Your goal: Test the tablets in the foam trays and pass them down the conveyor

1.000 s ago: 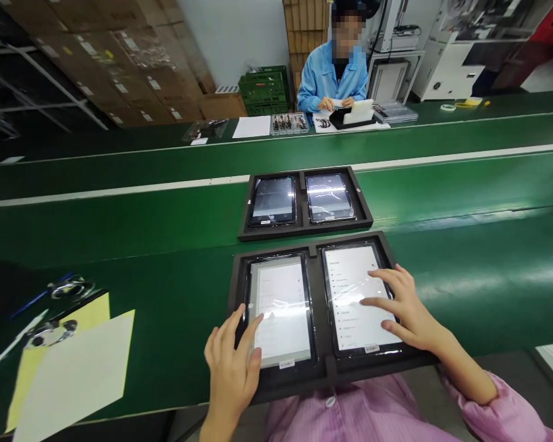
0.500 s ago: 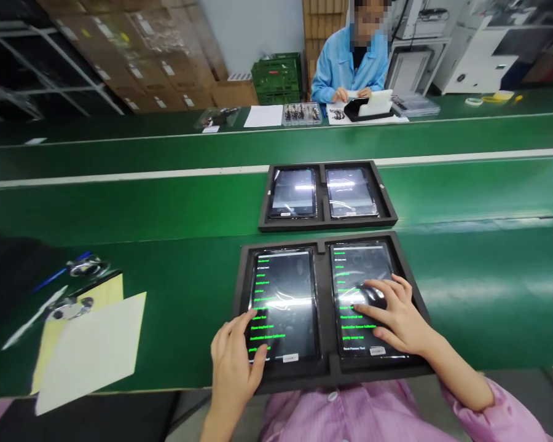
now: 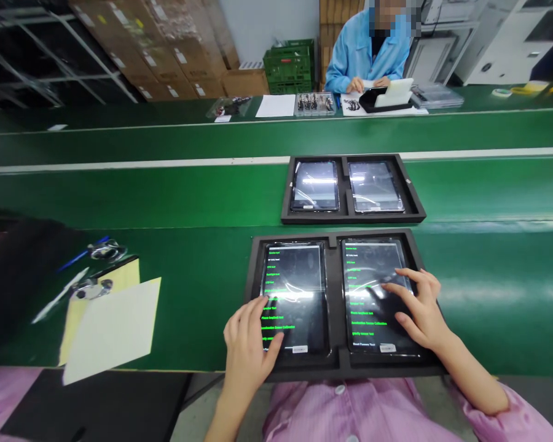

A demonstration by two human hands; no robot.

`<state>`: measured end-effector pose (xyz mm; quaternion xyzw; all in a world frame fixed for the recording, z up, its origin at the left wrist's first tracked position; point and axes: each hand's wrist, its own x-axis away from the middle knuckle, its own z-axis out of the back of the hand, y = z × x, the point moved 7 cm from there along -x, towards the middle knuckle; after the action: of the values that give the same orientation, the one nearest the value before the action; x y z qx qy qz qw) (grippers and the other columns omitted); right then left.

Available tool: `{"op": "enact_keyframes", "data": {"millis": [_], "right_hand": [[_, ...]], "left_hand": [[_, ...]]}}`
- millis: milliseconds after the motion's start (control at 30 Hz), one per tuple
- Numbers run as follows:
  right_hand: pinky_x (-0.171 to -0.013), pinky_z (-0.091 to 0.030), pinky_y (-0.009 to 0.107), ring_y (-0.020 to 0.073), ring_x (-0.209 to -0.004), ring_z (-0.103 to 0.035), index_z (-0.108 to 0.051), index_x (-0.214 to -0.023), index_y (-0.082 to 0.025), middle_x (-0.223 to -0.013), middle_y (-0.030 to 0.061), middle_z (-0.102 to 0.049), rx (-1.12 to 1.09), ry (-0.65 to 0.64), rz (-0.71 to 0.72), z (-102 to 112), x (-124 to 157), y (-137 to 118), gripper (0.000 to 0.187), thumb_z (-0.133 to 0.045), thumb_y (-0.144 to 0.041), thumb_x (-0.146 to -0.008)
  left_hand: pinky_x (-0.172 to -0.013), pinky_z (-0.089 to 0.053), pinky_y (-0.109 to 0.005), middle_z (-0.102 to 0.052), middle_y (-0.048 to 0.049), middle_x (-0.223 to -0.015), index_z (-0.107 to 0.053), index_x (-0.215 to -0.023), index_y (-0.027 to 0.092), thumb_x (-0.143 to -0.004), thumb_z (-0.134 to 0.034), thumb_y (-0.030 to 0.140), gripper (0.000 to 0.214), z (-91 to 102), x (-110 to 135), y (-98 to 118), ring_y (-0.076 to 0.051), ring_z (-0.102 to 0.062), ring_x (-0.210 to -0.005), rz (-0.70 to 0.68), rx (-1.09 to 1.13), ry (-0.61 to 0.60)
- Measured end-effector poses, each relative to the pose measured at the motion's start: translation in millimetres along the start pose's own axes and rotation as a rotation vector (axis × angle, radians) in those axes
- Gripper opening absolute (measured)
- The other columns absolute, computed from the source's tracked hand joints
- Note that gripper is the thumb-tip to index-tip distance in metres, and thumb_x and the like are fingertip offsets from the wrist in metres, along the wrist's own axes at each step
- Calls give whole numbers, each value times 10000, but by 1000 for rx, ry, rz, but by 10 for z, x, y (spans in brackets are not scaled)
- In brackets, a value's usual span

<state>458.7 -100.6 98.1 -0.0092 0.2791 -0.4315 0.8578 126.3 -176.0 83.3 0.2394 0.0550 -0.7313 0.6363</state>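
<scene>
Two tablets lie side by side in a black foam tray [image 3: 334, 307] at the front of the green bench. The left tablet [image 3: 299, 313] and the right tablet [image 3: 368, 310] both show a dark screen with a list of mostly green text. My left hand [image 3: 249, 341] rests on the left edge of the left tablet, fingers stretched out and thumb apart, over the lower part of the list. Over the right side of the right tablet is my right hand [image 3: 421, 307], its fingers spread; whether a fingertip touches the glass I cannot tell.
Behind stands a second black tray [image 3: 343, 215] with two more tablets. To the left lie a clipboard with yellowish paper [image 3: 113, 331], a blue pen [image 3: 80, 255] and a white pen [image 3: 58, 298]. Across the bench a person in a blue jacket [image 3: 350, 52] sits by a parts box [image 3: 316, 104].
The view has shifted, so the trays sit further right. My right hand has moved up and rightward over the right tablet, off the text list. My left hand stays at its tablet's edge.
</scene>
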Motion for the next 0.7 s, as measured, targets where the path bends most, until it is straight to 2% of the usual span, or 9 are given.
{"op": "enact_keyframes", "data": {"millis": [133,233,400,633,700], "right_hand": [[-1054,-299,596,348,-1226,-405,-630,-1251,-274,-1361,144,-439,41,-116,-82,-107,-35,39,441,-348,-492,-991],[-1061,-269,616,360,-1240,-380,-655,-1263,-296,-1393,145,-421,63,-184,-81,-167,-45,22,437,-385,-498,-986],[-1074,-251,607,342,-1230,-385,-670,-1265,-324,-1403,140,-393,99,-176,-22,-173,-45,-33,468,-384,-568,-987],[-1090,-231,594,328,-1214,-411,-682,-1249,-325,-1401,129,-412,127,-173,13,-206,-40,-78,451,-428,-580,-976],[-1095,-235,591,323,-1212,-420,-677,-1239,-316,-1396,127,-418,125,-138,5,-166,-39,-72,448,-404,-567,-988]], "left_hand": [[-1055,-365,-505,-512,-215,-1446,-317,-1548,136,-996,-327,622,735,-121,-38,18,-360,-469,-1286,-4,-72,-82],[-1077,-354,-575,-412,-252,-1518,-312,-1554,125,-986,-317,658,779,-168,-50,-7,-405,-410,-1357,36,-124,-100],[-1058,-406,-589,-334,-281,-1555,-338,-1538,105,-990,-282,660,782,-193,-50,-43,-431,-346,-1421,67,-107,-100],[-1033,-452,-570,-339,-287,-1556,-334,-1537,93,-998,-281,642,771,-212,-31,-60,-431,-370,-1410,72,-142,-103],[-1034,-456,-567,-344,-279,-1557,-316,-1549,108,-996,-282,646,772,-211,-26,-67,-427,-379,-1407,71,-150,-106]]}}
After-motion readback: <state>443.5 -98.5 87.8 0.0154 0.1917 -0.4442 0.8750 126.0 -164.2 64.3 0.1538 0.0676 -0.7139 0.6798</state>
